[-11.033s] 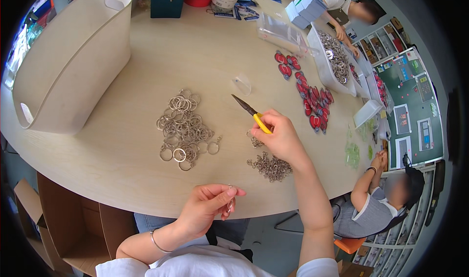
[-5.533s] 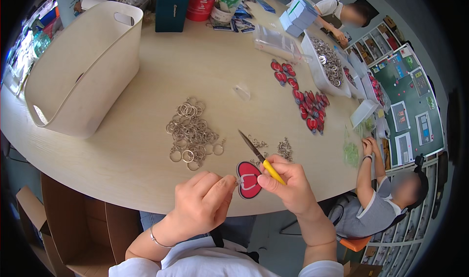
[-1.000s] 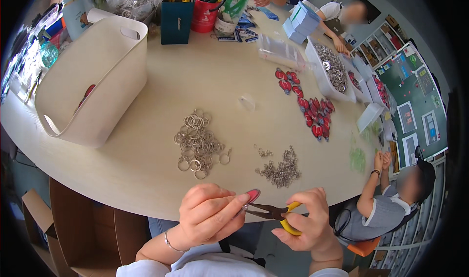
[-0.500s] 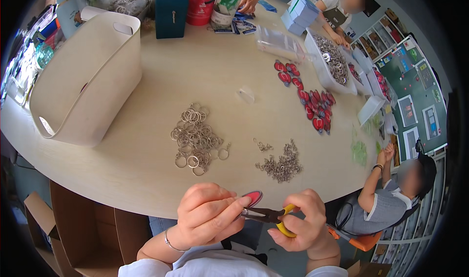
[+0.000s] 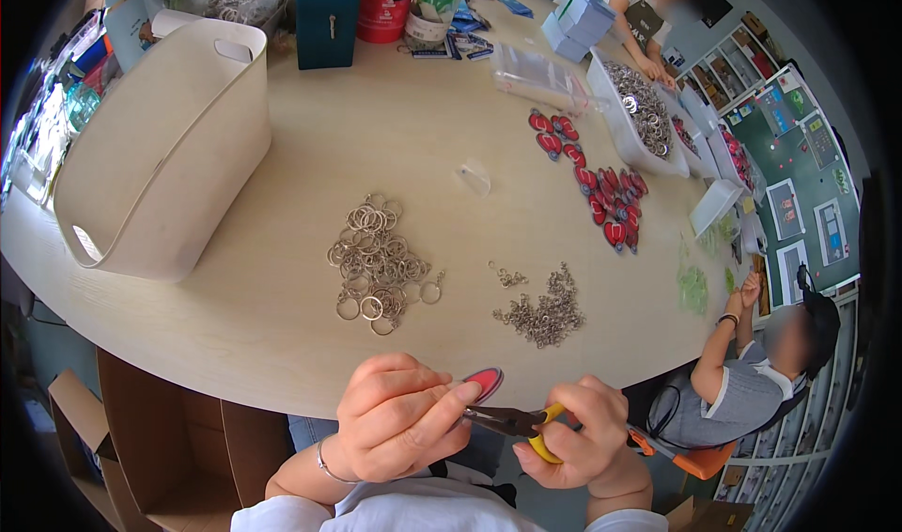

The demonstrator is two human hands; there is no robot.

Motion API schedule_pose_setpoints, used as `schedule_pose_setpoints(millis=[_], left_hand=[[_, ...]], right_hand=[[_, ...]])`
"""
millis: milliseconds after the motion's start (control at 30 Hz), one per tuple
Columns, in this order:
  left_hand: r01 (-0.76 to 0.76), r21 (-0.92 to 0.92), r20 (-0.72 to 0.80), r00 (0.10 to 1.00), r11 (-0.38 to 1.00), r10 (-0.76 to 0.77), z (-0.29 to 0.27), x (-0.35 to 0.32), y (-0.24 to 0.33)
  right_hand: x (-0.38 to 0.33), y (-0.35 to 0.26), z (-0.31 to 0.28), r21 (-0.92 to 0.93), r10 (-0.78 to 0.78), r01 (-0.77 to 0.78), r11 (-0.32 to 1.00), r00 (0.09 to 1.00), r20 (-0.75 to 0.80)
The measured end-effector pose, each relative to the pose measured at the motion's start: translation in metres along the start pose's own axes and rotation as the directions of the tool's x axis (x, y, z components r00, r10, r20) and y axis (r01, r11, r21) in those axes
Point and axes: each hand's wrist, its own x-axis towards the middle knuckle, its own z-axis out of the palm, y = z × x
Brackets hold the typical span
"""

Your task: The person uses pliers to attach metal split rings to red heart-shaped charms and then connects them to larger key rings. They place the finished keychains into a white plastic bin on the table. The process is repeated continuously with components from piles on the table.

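Observation:
At the table's near edge my left hand [image 5: 402,416] pinches a red tag with a grey rim [image 5: 487,383] between thumb and fingers. My right hand [image 5: 584,435] is closed round the yellow handles of a pair of pliers [image 5: 507,420]. The dark jaws reach left to the lower end of the tag, beside my left fingertips; what they grip there is too small to make out. Beyond my left hand lies a pile of metal key rings [image 5: 374,264], some with short chains. A heap of small metal links [image 5: 545,312] lies beyond my right hand.
Red tags [image 5: 611,199] lie in a group at the right. Behind them stands a white tub of metal rings [image 5: 639,161]. A large cream basket [image 5: 169,156] is at the left. Tool holders [image 5: 327,30] stand at the back. Two people [image 5: 752,382] sit round the table.
My right hand and the pliers have shifted slightly, the handles a little lower. Another person's hand at the back has withdrawn from view. The tag stays in my left hand.

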Motion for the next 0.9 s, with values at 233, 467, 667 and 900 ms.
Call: schedule_pose_setpoints(millis=[233, 467, 667, 900], left_hand=[[-0.014, 0.036, 0.001, 1.000, 0.999, 0.014, -0.002, 0.000, 0.001], [-0.044, 0.094, 0.003, 0.999, 0.995, 0.044, -0.003, 0.000, -0.001], [-0.073, 0.149, 0.030, 0.997, 0.986, 0.069, -0.007, 0.002, -0.001], [-0.085, 0.194, 0.036, 0.996, 0.977, 0.080, -0.007, 0.004, 0.001]], right_hand=[[-0.003, -0.002, 0.006, -0.078, -0.027, 0.024, 0.997, 0.999, -0.046], [-0.002, 0.001, 0.007, -0.043, -0.019, 0.018, 0.999, 0.999, -0.034], [0.002, 0.003, 0.001, 0.064, 0.036, -0.038, 0.997, 0.999, 0.027], [-0.001, 0.000, -0.004, 0.059, 0.035, -0.038, 0.998, 0.998, 0.043]])
